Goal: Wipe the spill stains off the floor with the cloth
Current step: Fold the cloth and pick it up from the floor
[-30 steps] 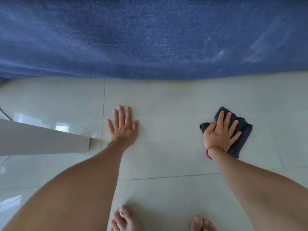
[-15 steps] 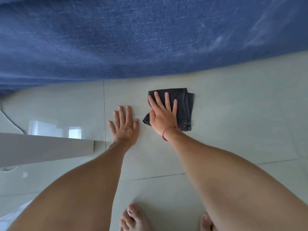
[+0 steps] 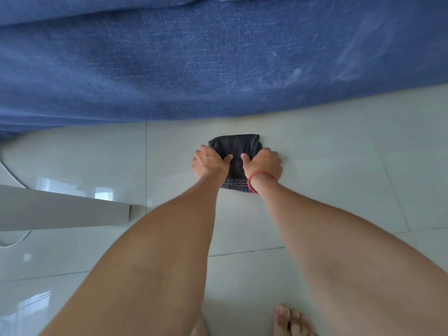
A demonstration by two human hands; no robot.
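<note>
A dark grey folded cloth [image 3: 236, 145] lies flat on the pale tiled floor [image 3: 327, 166], just in front of the blue fabric edge. My left hand [image 3: 210, 163] grips the cloth's left side, fingers curled over its edge and thumb on top. My right hand [image 3: 264, 164], with a red band at the wrist, holds the right side the same way. Both hands press the cloth down on the tile. No stain is visible on the floor around the cloth.
A blue denim-like cover [image 3: 218, 57] hangs down across the whole far side. A white panel edge [image 3: 63, 209] juts in from the left, with a thin cable [image 3: 9, 170] behind it. My bare toes [image 3: 291, 318] show at the bottom.
My right hand slid the cloth from the right to the middle. My left hand lifted off the floor and took hold of the cloth's left side; both hands now grip it.
</note>
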